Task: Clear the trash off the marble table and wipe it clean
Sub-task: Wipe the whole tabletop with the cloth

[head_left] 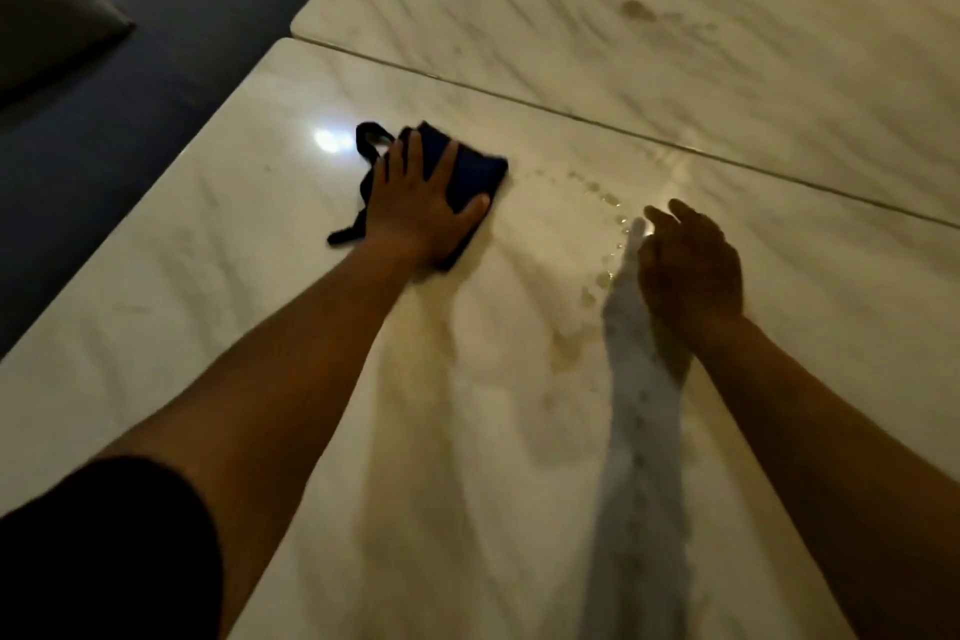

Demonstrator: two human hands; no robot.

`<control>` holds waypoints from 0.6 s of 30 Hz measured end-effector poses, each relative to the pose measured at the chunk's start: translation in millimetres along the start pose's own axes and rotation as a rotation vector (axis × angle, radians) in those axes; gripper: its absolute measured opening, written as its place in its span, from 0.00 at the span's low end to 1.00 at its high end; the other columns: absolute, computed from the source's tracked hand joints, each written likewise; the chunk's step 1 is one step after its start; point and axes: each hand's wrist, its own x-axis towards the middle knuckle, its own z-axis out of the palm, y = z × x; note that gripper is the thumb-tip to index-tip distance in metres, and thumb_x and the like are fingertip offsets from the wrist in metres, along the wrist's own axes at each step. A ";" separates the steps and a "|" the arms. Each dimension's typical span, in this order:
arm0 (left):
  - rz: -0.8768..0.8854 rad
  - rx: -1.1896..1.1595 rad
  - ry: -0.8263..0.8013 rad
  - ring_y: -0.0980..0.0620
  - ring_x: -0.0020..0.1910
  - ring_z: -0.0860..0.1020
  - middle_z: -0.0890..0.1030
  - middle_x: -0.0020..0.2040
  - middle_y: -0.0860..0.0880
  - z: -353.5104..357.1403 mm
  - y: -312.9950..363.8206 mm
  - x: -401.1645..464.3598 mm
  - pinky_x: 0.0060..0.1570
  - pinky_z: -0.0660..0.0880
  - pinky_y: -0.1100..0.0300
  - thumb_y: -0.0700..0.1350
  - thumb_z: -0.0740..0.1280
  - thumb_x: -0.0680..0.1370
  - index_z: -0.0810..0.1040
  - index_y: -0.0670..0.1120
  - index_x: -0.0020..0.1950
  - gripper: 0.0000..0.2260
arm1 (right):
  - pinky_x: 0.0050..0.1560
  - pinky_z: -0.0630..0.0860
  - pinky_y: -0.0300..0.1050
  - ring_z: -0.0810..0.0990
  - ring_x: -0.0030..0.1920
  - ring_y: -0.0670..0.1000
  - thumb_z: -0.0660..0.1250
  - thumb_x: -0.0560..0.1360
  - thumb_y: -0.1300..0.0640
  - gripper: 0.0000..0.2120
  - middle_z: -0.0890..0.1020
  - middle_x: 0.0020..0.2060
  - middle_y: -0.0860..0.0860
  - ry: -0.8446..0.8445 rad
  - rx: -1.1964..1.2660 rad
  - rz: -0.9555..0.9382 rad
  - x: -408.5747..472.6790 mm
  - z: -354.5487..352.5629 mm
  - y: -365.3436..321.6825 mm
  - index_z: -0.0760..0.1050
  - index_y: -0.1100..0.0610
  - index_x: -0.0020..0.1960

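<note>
Two marble slabs butt together along a seam, the near counter [208,276] carrying the work and the far counter [675,42] bearing its own brownish stains, likely awaiting a wipe. On the near one the left hand [421,203] lies flat with fingers spread on the one dark blue cloth [467,172], apparently to press it down for wiping; the right hand [685,270] hovers loosely curled, holding nothing, near an arc of droplets [602,234]. No trash shows.
</note>
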 end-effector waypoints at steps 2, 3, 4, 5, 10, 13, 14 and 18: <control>-0.013 0.008 -0.019 0.40 0.80 0.42 0.42 0.82 0.40 -5.9 14.2 40.3 0.78 0.41 0.43 0.74 0.46 0.77 0.43 0.55 0.82 0.39 | 0.75 0.62 0.57 0.63 0.76 0.56 0.54 0.83 0.54 0.22 0.65 0.77 0.52 -0.034 -0.014 0.035 5.8 3.6 16.4 0.65 0.51 0.77; 0.000 0.015 -0.021 0.40 0.80 0.42 0.42 0.82 0.40 -6.2 23.7 54.9 0.78 0.41 0.43 0.74 0.46 0.77 0.43 0.55 0.82 0.39 | 0.75 0.61 0.57 0.63 0.76 0.55 0.54 0.83 0.54 0.22 0.65 0.77 0.52 -0.017 -0.018 0.036 5.2 7.3 19.8 0.64 0.51 0.77; 0.014 0.018 -0.018 0.40 0.81 0.42 0.42 0.82 0.40 -6.1 33.2 64.1 0.78 0.41 0.44 0.74 0.46 0.77 0.43 0.55 0.82 0.39 | 0.76 0.60 0.57 0.62 0.77 0.55 0.54 0.83 0.54 0.22 0.64 0.77 0.51 0.009 -0.020 0.031 2.1 11.7 20.0 0.63 0.50 0.77; 0.030 0.021 -0.011 0.40 0.81 0.42 0.43 0.82 0.40 -4.7 45.1 71.4 0.78 0.41 0.44 0.73 0.46 0.77 0.44 0.55 0.82 0.39 | 0.77 0.58 0.56 0.61 0.77 0.54 0.54 0.83 0.55 0.23 0.64 0.78 0.50 0.031 -0.014 0.029 0.2 16.9 20.0 0.62 0.50 0.78; 0.312 0.085 -0.026 0.38 0.80 0.44 0.44 0.82 0.39 0.8 101.5 41.3 0.77 0.42 0.43 0.73 0.45 0.75 0.45 0.55 0.82 0.40 | 0.74 0.61 0.53 0.65 0.76 0.52 0.55 0.82 0.55 0.22 0.68 0.76 0.49 0.062 0.020 0.058 10.0 18.9 23.2 0.65 0.48 0.76; 0.567 0.107 -0.023 0.42 0.81 0.43 0.42 0.82 0.42 15.5 115.0 -14.6 0.78 0.41 0.45 0.73 0.46 0.76 0.43 0.58 0.82 0.37 | 0.70 0.64 0.51 0.70 0.71 0.55 0.56 0.81 0.58 0.22 0.72 0.72 0.51 0.035 0.098 0.035 17.8 6.5 33.8 0.69 0.50 0.74; 0.609 0.124 -0.033 0.44 0.81 0.42 0.42 0.82 0.43 20.5 113.2 -24.0 0.79 0.41 0.46 0.73 0.45 0.77 0.41 0.59 0.81 0.37 | 0.69 0.65 0.51 0.71 0.70 0.55 0.56 0.81 0.59 0.22 0.73 0.72 0.51 0.032 0.106 0.020 19.8 3.8 37.2 0.69 0.50 0.74; 0.506 0.148 -0.015 0.43 0.81 0.46 0.44 0.83 0.45 9.5 111.9 24.9 0.78 0.49 0.43 0.75 0.44 0.75 0.44 0.60 0.81 0.38 | 0.68 0.67 0.53 0.72 0.69 0.56 0.58 0.80 0.59 0.21 0.73 0.71 0.52 0.080 0.033 0.074 18.9 -5.0 54.0 0.71 0.52 0.72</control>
